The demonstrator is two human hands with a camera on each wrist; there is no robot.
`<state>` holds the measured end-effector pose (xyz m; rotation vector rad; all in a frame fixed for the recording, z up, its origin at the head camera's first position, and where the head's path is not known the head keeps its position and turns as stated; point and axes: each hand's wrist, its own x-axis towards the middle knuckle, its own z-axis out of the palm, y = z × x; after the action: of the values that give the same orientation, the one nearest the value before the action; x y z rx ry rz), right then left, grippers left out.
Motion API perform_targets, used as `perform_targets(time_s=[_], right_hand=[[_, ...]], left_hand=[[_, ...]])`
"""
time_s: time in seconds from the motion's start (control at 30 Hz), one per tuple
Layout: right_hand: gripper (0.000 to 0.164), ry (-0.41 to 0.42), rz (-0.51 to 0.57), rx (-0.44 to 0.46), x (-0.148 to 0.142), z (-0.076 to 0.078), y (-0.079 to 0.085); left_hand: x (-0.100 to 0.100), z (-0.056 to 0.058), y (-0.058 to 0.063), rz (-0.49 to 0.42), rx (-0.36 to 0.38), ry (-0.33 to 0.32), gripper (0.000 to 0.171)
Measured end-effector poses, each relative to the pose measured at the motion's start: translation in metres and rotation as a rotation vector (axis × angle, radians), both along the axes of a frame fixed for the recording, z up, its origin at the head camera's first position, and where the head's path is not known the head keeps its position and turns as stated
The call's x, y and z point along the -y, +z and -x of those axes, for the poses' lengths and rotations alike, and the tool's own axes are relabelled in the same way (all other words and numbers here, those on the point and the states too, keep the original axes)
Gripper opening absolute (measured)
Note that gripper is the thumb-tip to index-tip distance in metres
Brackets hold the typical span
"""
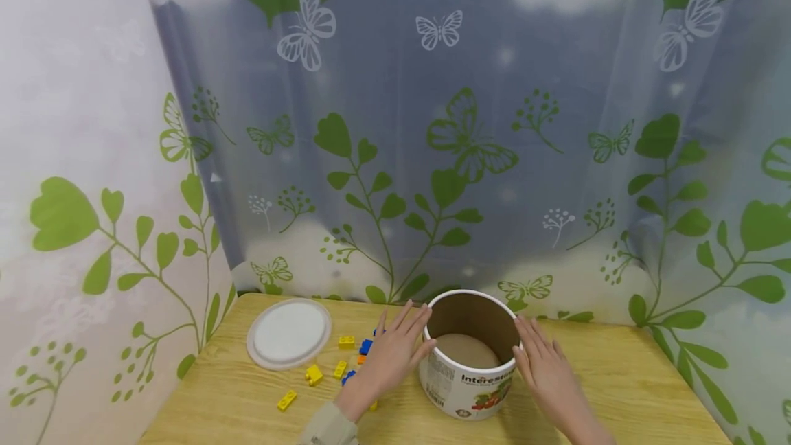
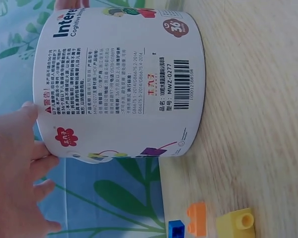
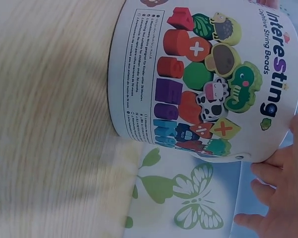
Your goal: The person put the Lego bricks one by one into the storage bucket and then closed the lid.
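A round white cardboard tub printed with "Interesting" stands upright and uncovered on the table, its brown inside showing only bare bottom in the head view. My left hand touches the left side of its rim, fingers extended. On the opposite side, my right hand rests against the rim with its fingers fairly straight. Both wrist views show fingers at the upper edge: the left hand beside a barcode label, the right hand beside printed bead pictures. Neither hand curls round the tub.
Left of the tub lie several toy bricks: a yellow brick, another yellow brick, a blue brick and an orange brick. My left hand partly covers the group. A white round lid lies at the table's back left, near the patterned curtain.
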<state>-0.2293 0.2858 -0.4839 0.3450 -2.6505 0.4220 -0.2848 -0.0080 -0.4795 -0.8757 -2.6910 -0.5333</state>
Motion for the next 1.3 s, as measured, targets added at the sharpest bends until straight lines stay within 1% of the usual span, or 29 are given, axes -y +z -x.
perform_targets(time_s=[0.13, 0.23, 0.4, 0.57, 0.67, 0.77, 0.9, 1.1, 1.3], right_hand=[[0.053, 0.007, 0.019, 0.007, 0.003, -0.005, -0.001], [0.053, 0.012, 0.034, -0.002, 0.003, -0.008, -0.001], [0.052, 0.027, 0.039, -0.019, 0.004, -0.015, -0.002], [0.052, 0.029, 0.049, 0.019, 0.004, -0.024, -0.002], [0.052, 0.037, 0.062, 0.012, 0.004, -0.029, -0.003], [0.051, 0.044, 0.076, 0.0, 0.004, -0.033, -0.004], [0.052, 0.047, 0.082, -0.01, 0.003, -0.037, -0.008], [0.052, 0.058, 0.09, -0.047, 0.003, -0.042, -0.012], [0.052, 0.055, 0.1, -0.028, 0.004, -0.045, -0.011]], left_hand=[[0.004, -0.007, -0.002, -0.018, 0.001, 0.011, 0.06], [0.006, -0.013, -0.003, -0.04, 0.011, 0.007, 0.061], [0.009, -0.021, -0.004, -0.06, -0.004, 0.008, 0.062], [0.013, -0.032, -0.003, -0.077, -0.018, 0.003, 0.065], [0.015, -0.039, -0.002, -0.09, -0.033, -0.007, 0.066], [0.017, -0.044, -0.001, -0.102, -0.029, -0.011, 0.066], [0.019, -0.049, 0.0, -0.096, -0.017, -0.01, 0.067], [0.022, -0.055, 0.0, -0.093, -0.032, -0.012, 0.066], [0.023, -0.058, -0.001, -0.113, -0.02, -0.022, 0.063]])
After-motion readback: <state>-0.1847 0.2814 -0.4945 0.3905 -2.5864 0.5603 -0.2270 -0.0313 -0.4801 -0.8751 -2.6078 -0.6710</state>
